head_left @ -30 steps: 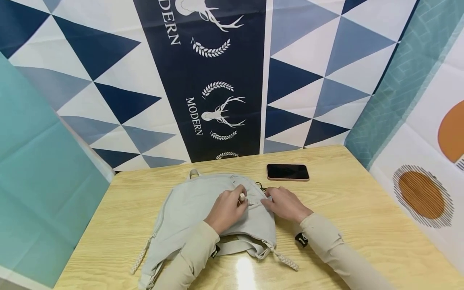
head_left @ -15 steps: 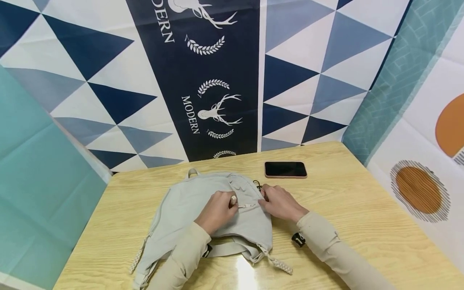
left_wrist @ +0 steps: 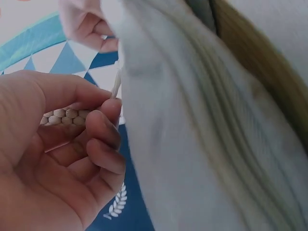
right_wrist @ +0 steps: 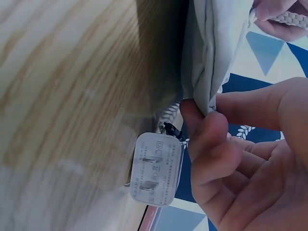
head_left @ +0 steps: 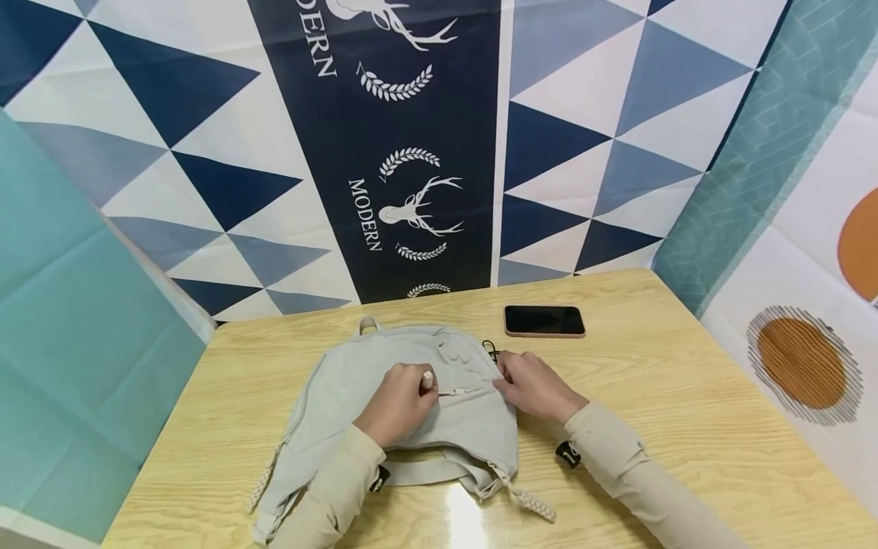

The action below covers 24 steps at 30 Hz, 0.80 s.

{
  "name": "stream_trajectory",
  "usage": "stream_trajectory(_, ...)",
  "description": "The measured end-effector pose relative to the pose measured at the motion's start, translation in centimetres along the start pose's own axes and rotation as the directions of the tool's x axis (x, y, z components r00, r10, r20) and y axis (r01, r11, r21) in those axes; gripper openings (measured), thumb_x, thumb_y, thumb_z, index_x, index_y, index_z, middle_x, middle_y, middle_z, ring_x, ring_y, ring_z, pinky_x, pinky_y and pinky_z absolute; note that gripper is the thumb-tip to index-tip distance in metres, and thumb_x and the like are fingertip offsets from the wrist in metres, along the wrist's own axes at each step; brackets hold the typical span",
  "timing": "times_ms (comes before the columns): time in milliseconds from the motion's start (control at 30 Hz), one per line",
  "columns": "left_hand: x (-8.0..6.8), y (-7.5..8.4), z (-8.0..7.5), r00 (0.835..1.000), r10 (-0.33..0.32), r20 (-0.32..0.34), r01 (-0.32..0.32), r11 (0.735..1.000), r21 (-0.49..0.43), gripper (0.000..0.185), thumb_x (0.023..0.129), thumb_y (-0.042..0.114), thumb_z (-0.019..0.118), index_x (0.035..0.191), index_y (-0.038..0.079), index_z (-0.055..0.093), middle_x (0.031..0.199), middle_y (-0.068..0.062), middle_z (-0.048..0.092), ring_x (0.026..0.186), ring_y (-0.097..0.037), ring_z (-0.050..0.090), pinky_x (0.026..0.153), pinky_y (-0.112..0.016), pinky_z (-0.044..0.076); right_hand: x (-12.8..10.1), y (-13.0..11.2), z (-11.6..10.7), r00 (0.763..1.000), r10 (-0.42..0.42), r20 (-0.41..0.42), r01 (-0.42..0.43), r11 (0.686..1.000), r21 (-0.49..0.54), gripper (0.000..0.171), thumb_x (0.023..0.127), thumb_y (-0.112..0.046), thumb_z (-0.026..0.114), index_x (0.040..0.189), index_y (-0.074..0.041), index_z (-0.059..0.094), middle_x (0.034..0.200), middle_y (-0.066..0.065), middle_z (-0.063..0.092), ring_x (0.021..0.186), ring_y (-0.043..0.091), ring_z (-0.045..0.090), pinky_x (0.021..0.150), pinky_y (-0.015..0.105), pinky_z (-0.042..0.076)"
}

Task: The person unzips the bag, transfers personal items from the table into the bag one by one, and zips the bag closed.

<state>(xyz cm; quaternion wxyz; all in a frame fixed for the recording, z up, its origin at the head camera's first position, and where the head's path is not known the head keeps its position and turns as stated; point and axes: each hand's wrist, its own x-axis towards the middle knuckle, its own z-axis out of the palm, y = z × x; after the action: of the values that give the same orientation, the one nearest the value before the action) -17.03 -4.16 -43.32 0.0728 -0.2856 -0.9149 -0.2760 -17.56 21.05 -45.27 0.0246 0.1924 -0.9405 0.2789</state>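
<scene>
A light grey fabric bag [head_left: 405, 396] is laid flat near the middle of the wooden table [head_left: 686, 427], w/ braided cords trailing off its near edge.

The braided zipper pull [left_wrist: 67, 115] is pinched by the left hand [head_left: 398, 404], thumb & curled fingers closed on it, approx. at the bag's centre. A short run of zipper [head_left: 461, 392] is seen stretching right from that pinch.

The bag's right edge is pinched by the right hand [head_left: 538, 385] between thumb & forefinger, fabric bunched in the grip per the right wrist view.

A white charger plug [right_wrist: 156, 168] is lying on the table just beside the right hand's fingertips, at the bag's far-right corner. A black phone [head_left: 544, 321] is lying face up farther back & right, apart from the bag.
</scene>
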Motion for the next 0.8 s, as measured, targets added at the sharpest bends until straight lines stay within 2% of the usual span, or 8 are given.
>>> stream_trajectory(200, -1.1, -1.0, -1.2, 1.000, -0.011, -0.012, 0.011, 1.000, -0.013, 0.037, 0.086, 0.000, 0.062, 0.061, 0.019, 0.044, 0.058, 0.009, 0.038, 0.057, -0.005, 0.038, 0.057, -0.023, 0.039, 0.1, 0.0, 0.1, 1.000, -0.019, 0.007, 0.019, 1.000, -0.013, 0.018, 0.092, -0.009, 0.070, 0.080, -0.010, 0.056, 0.061, -0.004, 0.049, 0.050, 0.008, 0.043, 0.048, 0.024, 0.036)
stream_trajectory(367, -2.1, -1.7, -1.7, 1.000, -0.027, -0.009, 0.027, 0.999, -0.030, 0.030, 0.088, 0.002, 0.064, 0.065, 0.018, 0.055, 0.058, 0.010, 0.048, 0.056, -0.003, 0.043, 0.056, -0.022, 0.042, -0.1, 0.2, 0.1, 1.000, -0.011, 0.005, 0.011, 1.000, -0.017, 0.018, 0.092, -0.008, 0.070, 0.081, -0.009, 0.056, 0.061, -0.004, 0.049, 0.050, 0.008, 0.043, 0.048, 0.024, 0.036)
stream_trajectory(533, -3.1, -2.2, -2.3, 0.999, -0.043, 0.006, 0.043, 0.999, -0.025, 0.028, 0.090, 0.003, 0.064, 0.067, 0.019, 0.057, 0.059, 0.010, 0.050, 0.055, -0.003, 0.044, 0.054, -0.022, 0.042, -0.3, 0.4, 0.1, 1.000, -0.004, 0.001, 0.004, 1.000, -0.020, 0.018, 0.092, -0.007, 0.070, 0.080, -0.009, 0.056, 0.060, -0.004, 0.049, 0.050, 0.007, 0.043, 0.047, 0.024, 0.036)
stream_trajectory(667, -4.4, -2.8, -3.0, 0.998, -0.064, 0.008, 0.064, 0.998, -0.012, 0.027, 0.090, 0.003, 0.063, 0.069, 0.019, 0.058, 0.059, 0.011, 0.051, 0.053, -0.002, 0.044, 0.052, -0.022, 0.043, -0.2, 0.3, 0.3, 1.000, -0.004, -0.001, 0.004, 1.000, -0.019, 0.019, 0.091, -0.007, 0.071, 0.078, -0.009, 0.056, 0.060, -0.005, 0.049, 0.049, 0.007, 0.043, 0.047, 0.024, 0.036)
stream_trajectory(800, -6.1, -3.6, -3.9, 0.994, -0.111, 0.018, 0.112, 0.993, -0.024, 0.025, 0.089, 0.001, 0.063, 0.071, 0.018, 0.060, 0.061, 0.012, 0.052, 0.052, -0.002, 0.048, 0.049, -0.022, 0.044, -0.1, 0.1, 0.4, 1.000, -0.019, -0.001, 0.019, 0.999, -0.031, 0.023, 0.091, -0.008, 0.071, 0.076, -0.011, 0.054, 0.060, -0.005, 0.049, 0.050, 0.007, 0.043, 0.047, 0.023, 0.037)
